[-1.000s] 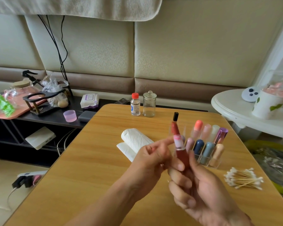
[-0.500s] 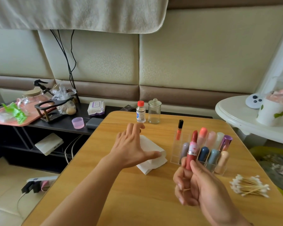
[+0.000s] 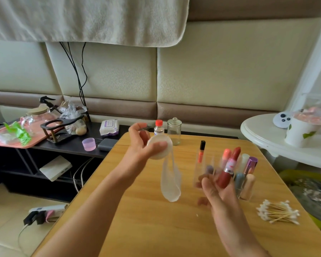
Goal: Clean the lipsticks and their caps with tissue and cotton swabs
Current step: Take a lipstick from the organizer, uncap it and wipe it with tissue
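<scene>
The left hand (image 3: pixel 143 145) grips a folded tissue (image 3: pixel 160 150) above the far middle of the worktop (image 3: pixel 156 219), one loose ply dangling down, while the right hand (image 3: pixel 214 190) is closed around an uncapped red lipstick (image 3: pixel 229 168) held upright just in front of the clear organiser (image 3: pixel 246 182) of other lipsticks. The hanging ply could brush the exposed bullet and smear or tear. The lipstick sits high in the fingertips, so a firm wipe might snap the soft tip or knock it into the organiser.
</scene>
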`<control>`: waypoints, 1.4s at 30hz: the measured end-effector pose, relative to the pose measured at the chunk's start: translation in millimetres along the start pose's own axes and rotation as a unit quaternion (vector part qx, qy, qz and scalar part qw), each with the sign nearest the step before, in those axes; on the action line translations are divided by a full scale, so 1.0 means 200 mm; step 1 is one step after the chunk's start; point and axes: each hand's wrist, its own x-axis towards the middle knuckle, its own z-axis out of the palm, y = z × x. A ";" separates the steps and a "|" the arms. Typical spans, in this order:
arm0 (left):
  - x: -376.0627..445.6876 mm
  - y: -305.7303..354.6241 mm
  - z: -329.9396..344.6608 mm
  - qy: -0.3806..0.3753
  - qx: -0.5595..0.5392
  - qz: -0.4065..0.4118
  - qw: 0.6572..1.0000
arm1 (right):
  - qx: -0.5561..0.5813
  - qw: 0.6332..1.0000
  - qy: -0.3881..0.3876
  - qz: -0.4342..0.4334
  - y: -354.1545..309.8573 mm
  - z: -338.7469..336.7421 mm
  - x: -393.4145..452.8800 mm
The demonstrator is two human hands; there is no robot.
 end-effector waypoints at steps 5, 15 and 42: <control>-0.05 0.07 0.00 0.015 -0.080 0.057 0.995 | 0.209 0.971 -0.014 0.114 -0.06 0.21 0.01; -0.19 0.19 0.08 0.041 -0.188 0.011 0.981 | -0.001 0.999 -0.045 0.022 -0.04 0.30 0.02; -0.14 0.03 0.06 0.233 -0.358 -0.087 0.900 | -0.005 0.993 -0.003 0.116 0.09 0.28 -0.09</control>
